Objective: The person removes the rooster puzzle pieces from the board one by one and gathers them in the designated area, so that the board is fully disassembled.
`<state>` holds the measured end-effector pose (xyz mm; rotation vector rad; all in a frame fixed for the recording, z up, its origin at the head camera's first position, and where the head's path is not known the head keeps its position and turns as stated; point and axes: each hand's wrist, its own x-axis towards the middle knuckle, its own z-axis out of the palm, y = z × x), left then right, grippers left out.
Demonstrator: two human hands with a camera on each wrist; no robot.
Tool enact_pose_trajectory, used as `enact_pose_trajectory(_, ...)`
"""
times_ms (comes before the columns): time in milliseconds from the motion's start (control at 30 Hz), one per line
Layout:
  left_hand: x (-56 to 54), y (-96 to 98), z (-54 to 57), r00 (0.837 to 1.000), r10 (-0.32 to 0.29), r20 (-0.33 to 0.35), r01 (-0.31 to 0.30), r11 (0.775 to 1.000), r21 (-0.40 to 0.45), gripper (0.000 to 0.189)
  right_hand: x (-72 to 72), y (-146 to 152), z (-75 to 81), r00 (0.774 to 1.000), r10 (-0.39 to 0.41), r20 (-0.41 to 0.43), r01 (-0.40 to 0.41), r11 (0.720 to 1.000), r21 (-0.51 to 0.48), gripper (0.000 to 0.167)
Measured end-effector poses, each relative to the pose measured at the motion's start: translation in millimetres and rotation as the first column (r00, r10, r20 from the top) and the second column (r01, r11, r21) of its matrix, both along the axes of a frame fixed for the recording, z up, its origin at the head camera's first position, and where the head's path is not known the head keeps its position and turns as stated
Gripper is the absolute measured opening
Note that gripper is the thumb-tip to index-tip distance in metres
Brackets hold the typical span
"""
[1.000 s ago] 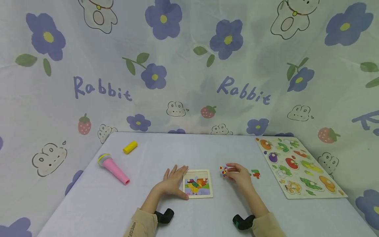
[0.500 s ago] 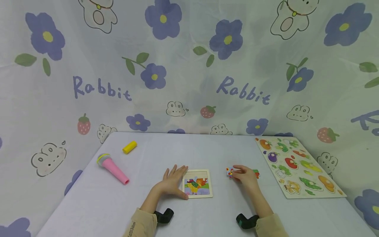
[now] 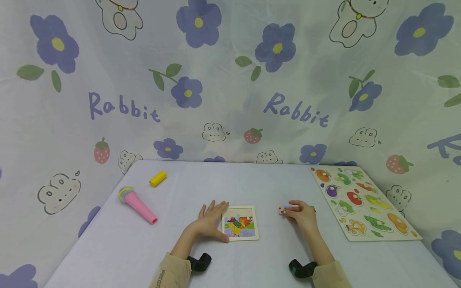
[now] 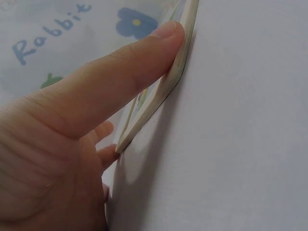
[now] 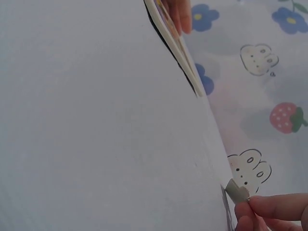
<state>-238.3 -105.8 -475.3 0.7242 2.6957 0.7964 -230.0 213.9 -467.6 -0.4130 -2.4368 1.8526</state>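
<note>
The left hand lies at the left side of the square frame, near the middle of the tabletop. Its fingers are spread: the thumb rests at the near left corner, and the fingertips reach the far left corner. The left wrist view shows the thumb pressing on the pale edge of the frame. The frame lies flat and contains a coloured picture in yellow, orange, green and lilac; a pale strip shows along its far side.

The right hand is to the right of the frame, apart from it. Thumb and fingers pinch the puzzle piece, which has red, yellow and blue markings. The right wrist view shows a plain greyish face of this piece, held at a tilt; whether it touches the tabletop cannot be told. A second piece, green and red, sits just beyond the right hand and is mostly hidden by it.

The vegetable board lies at the right edge of the tabletop. The pink microphone and the yellow cylinder lie at the left, near each other. A printed cloth hangs behind the tabletop.
</note>
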Motion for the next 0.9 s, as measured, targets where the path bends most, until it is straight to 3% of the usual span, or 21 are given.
enact_pose_trajectory(333,0.3,0.3,-0.8,1.000,-0.003,0.009,0.003,1.000,-0.011,0.110,0.5,3.9,-3.3,0.999,-0.012,-0.048,0.018,0.991,0.130,0.036)
enact_pose_trajectory(767,-1.0,-0.4,-0.9,1.000,-0.004,0.008,0.004,1.000,-0.021,0.110,-1.2,4.2,-3.2,0.998,-0.016,-0.054,0.024,0.987,0.161,0.035)
enact_pose_trajectory(900,-1.4,-0.5,-1.4,1.000,-0.002,0.009,0.002,1.000,-0.016,0.110,-0.7,1.9,-1.0,0.998,-0.018,-0.053,0.024,0.992,0.122,0.035)
